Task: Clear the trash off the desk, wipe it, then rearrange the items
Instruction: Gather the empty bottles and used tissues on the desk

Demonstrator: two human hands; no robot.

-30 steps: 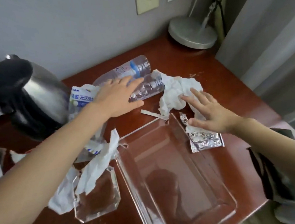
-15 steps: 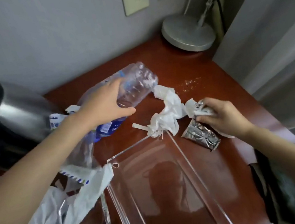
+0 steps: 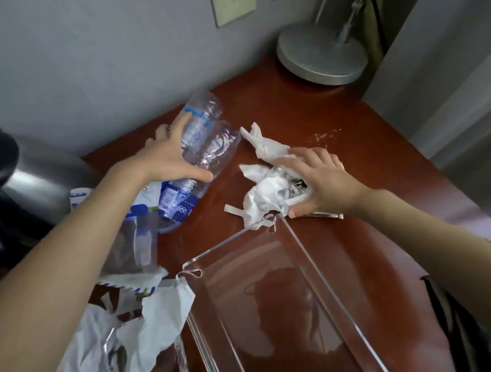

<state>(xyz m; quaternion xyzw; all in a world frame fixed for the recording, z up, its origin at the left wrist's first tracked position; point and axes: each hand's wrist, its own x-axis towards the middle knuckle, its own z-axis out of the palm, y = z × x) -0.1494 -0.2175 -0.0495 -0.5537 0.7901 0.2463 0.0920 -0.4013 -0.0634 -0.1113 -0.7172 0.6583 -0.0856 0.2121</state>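
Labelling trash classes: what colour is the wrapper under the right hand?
Shiny crinkled silver foil wrapper, gripped with white tissue by the right hand; head view.

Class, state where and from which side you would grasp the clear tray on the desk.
Probably best: pinch the clear tray by its thin upright right wall, coming from above: it lies flat and open-topped, and crumpled tissue crowds its left wall.
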